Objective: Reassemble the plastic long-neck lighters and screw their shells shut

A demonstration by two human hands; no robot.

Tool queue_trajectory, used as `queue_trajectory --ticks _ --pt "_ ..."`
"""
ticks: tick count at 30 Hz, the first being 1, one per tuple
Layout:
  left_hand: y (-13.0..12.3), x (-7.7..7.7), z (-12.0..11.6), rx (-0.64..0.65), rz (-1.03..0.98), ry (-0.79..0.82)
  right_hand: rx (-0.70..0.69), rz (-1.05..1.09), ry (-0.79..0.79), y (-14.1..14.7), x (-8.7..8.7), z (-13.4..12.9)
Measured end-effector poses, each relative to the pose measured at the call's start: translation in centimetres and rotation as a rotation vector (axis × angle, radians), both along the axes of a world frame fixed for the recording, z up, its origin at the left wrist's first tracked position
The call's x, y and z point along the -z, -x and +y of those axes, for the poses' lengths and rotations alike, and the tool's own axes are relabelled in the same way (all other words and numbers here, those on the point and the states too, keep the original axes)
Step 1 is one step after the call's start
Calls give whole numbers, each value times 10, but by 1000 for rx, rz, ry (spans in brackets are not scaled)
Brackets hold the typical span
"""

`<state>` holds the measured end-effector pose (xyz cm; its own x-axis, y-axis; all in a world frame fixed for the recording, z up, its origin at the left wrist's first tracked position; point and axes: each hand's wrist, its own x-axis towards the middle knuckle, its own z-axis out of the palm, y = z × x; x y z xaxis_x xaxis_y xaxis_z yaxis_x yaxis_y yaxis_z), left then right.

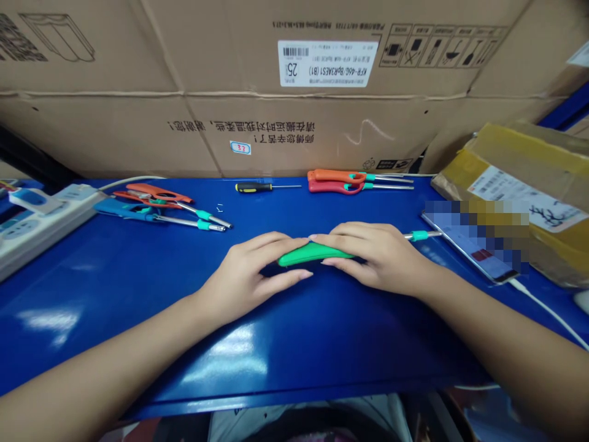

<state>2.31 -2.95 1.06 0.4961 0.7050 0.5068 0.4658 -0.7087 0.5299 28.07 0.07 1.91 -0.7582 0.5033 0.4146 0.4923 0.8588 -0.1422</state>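
A green long-necked gas lighter (313,252) lies sideways above the blue tabletop, between my two hands. My right hand (386,258) wraps round its handle, with the thumb below and the fingers over the top; the metal tube sticks out to the right beyond the knuckles. At the handle's left end, the fingers of my left hand (251,270) rest over the top and back, while the thumb stretches out underneath. The trigger and the middle of the lighter are hidden by my fingers.
Left of my hands lie an orange lighter (161,195) and a blue lighter (126,209), near a power strip (64,212). Behind are a screwdriver (253,187), tiny screw-like pieces (219,207), and orange (335,176) and red lighters (334,186). A phone (464,245) leans against a taped box (524,178).
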Motion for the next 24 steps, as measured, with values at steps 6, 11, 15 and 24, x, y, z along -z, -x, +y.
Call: queue_trajectory --ticks 6,11,15,24 --pt "4 2 -1 46 103 -183 -42 11 12 1 0 -4" --pt "5 1 1 38 118 -168 -19 0 12 -1 -4 -2" --pt "9 -2 4 -9 140 -170 58 -9 2 -10 -5 5" --pt "6 4 5 46 162 -204 9 26 -12 -8 -4 3"
